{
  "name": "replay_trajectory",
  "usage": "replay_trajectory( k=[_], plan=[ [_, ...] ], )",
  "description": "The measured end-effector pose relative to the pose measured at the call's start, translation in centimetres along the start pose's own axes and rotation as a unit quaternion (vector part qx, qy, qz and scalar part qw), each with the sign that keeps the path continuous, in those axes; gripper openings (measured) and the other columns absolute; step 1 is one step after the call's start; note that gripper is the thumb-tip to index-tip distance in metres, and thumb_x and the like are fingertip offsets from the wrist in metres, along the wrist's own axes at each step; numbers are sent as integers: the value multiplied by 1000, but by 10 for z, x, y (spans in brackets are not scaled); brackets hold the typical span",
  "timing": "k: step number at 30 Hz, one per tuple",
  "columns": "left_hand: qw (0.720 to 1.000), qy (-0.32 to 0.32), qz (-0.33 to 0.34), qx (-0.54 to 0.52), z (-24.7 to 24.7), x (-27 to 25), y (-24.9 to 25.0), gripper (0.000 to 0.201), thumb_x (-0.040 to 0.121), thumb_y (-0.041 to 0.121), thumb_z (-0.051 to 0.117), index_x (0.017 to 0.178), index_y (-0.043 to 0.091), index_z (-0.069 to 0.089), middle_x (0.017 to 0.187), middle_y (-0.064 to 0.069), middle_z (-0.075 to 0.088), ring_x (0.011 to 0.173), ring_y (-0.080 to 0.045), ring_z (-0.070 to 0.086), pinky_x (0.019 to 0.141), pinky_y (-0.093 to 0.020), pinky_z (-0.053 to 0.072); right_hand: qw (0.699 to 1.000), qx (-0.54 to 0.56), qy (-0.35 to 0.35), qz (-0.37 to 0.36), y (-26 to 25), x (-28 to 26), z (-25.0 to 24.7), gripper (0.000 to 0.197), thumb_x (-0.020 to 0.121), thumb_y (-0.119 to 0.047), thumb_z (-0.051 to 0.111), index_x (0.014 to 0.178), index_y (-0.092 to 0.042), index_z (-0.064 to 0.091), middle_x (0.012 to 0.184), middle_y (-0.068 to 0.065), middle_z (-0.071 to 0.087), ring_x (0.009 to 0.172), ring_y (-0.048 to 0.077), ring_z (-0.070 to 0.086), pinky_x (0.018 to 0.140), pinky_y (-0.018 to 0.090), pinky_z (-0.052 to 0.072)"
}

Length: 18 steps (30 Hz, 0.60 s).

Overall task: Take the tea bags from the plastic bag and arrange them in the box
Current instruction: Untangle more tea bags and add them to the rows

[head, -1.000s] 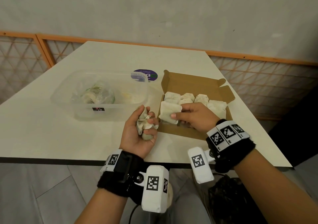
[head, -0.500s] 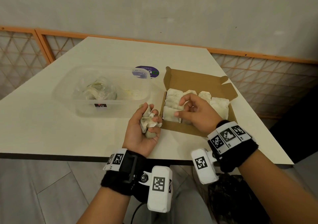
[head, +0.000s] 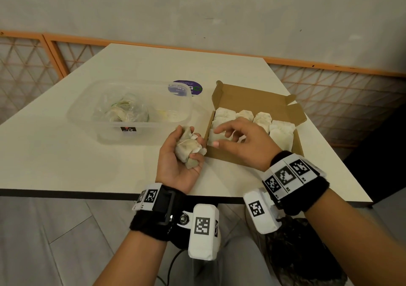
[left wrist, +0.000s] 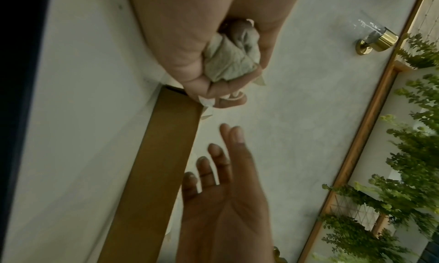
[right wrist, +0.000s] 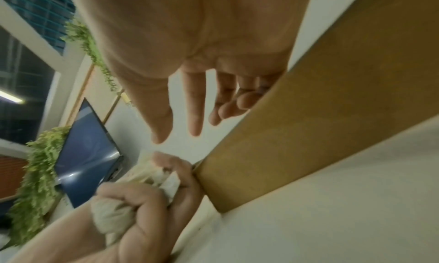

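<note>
An open brown cardboard box (head: pixel 228 157) lies on the white table, holding several pale tea bags (head: pixel 282 132) in rows. My left hand (head: pixel 186 148) grips a crumpled bunch of tea bags (head: pixel 186 147) just left of the box's near corner; the same bunch of tea bags (left wrist: pixel 229 60) fills the fist in the left wrist view. My right hand (head: pixel 230 135) hovers over the box's near-left part with fingers spread and nothing in them, as the right hand (right wrist: pixel 190 116) also appears from its wrist. A crumpled plastic bag (head: pixel 123 112) with a few tea bags sits in a clear tub (head: pixel 87 119).
A round purple sticker (head: pixel 193 87) lies on the table behind the tub. The table's near edge (head: pixel 66 192) runs just below my wrists. An orange-framed lattice railing (head: pixel 342 92) lines the wall behind the table.
My right hand set a tea bag into the box's near-left corner, let go and lifted with fingers spread. The left hand kept its bunch and stayed beside the box.
</note>
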<state>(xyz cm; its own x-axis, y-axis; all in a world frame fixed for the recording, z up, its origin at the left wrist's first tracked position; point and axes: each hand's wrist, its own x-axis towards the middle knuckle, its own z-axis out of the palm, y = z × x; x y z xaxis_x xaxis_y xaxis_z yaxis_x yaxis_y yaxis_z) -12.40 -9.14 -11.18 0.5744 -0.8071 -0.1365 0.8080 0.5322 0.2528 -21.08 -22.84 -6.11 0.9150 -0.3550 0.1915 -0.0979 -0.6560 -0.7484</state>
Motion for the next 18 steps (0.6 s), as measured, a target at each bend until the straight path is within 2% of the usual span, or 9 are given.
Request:
replay_trajectory(
  k=[3,7,9,10,13,15,16,18],
  plan=[
    [1000,4,12,19,-1,0,-1,25,86,35,52,87,12,63,84,-8,61,69,-16,60,47,-16,46,998,35,-12,-55,-18,-7,11,22,71,-26,79,87,-26,63,82,-5,50,71,7,46,65,12,39],
    [999,5,20,24,-2,-1,-4,33,93,39,50,91,10,66,89,-9,62,75,-19,65,67,-28,58,990,-57,-91,-94,-30,-11,30,39,69,-29,79,103,-24,61,88,-5,44,76,2,44,74,14,38],
    [999,4,20,46,-2,-3,-5,40,94,41,47,88,8,68,90,-9,64,85,-20,64,83,-32,54,988,-92,-85,-88,-29,-10,38,40,72,-29,77,108,-23,61,90,-4,42,81,8,46,77,18,39],
    [998,-3,17,56,-1,-4,-5,41,94,42,46,88,7,68,91,-9,63,89,-20,63,86,-32,52,990,-90,-68,-88,-28,-10,42,37,74,-26,75,108,-22,62,89,-3,42,80,9,46,75,17,38],
    [997,-5,9,71,-1,-6,-4,45,91,44,47,90,4,68,93,-12,63,88,-21,65,80,-29,54,996,-19,-19,-85,-27,-13,46,24,78,-15,71,102,-19,69,86,0,48,73,2,47,70,7,37],
    [997,-10,4,75,-1,-5,-3,49,90,44,47,88,1,71,94,-15,67,91,-22,65,90,-26,49,995,68,8,-67,-24,-13,44,22,79,-10,70,99,-19,70,87,4,56,73,1,50,72,7,39],
    [997,-8,4,75,0,-5,-2,49,90,43,48,88,2,73,96,-16,68,90,-20,65,88,-21,48,992,117,18,-55,-23,-13,42,22,80,-7,69,97,-21,70,89,7,61,74,2,52,75,10,42],
    [998,9,11,68,1,-3,-3,41,88,39,49,89,5,72,96,-14,67,74,-13,64,59,-13,48,977,208,31,-29,-21,-14,37,26,80,-1,67,92,-24,68,89,7,66,80,9,57,82,26,50]
  ],
)
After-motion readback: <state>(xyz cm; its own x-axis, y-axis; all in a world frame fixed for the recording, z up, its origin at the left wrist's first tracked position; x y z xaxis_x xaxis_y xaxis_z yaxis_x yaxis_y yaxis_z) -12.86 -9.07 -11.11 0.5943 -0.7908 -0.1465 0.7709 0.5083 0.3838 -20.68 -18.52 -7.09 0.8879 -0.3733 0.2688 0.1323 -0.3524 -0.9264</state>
